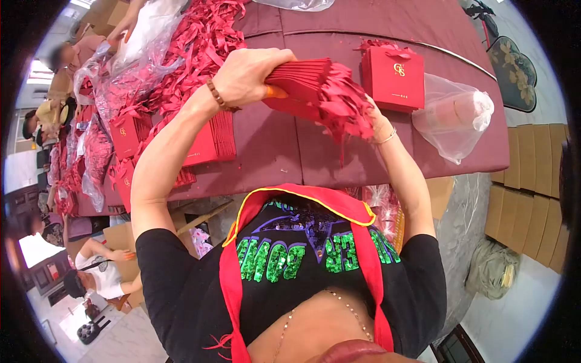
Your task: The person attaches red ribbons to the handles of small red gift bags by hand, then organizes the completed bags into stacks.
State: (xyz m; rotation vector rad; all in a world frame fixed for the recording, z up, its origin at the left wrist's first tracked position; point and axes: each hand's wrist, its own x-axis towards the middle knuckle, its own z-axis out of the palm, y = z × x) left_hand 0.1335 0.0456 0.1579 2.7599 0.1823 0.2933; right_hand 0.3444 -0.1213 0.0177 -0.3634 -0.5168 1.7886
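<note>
A thick stack of flat red paper gift bags with red ribbon ends is held up above the table between my hands. My left hand grips the stack's left end, fingers wrapped round its edge. At the other end, my right hand is closed on the ribbon side, its fingers mostly hidden behind the ribbons. A standing group of red gift bags with gold lettering is on the table just beyond my right hand. Below my left forearm stand more red bags, partly covered by the arm.
Loose red ribbons lie heaped at the left of the maroon-covered table. A clear plastic bag with a roll-shaped thing sits at the right edge. Cardboard boxes are stacked at right. Other people work at left.
</note>
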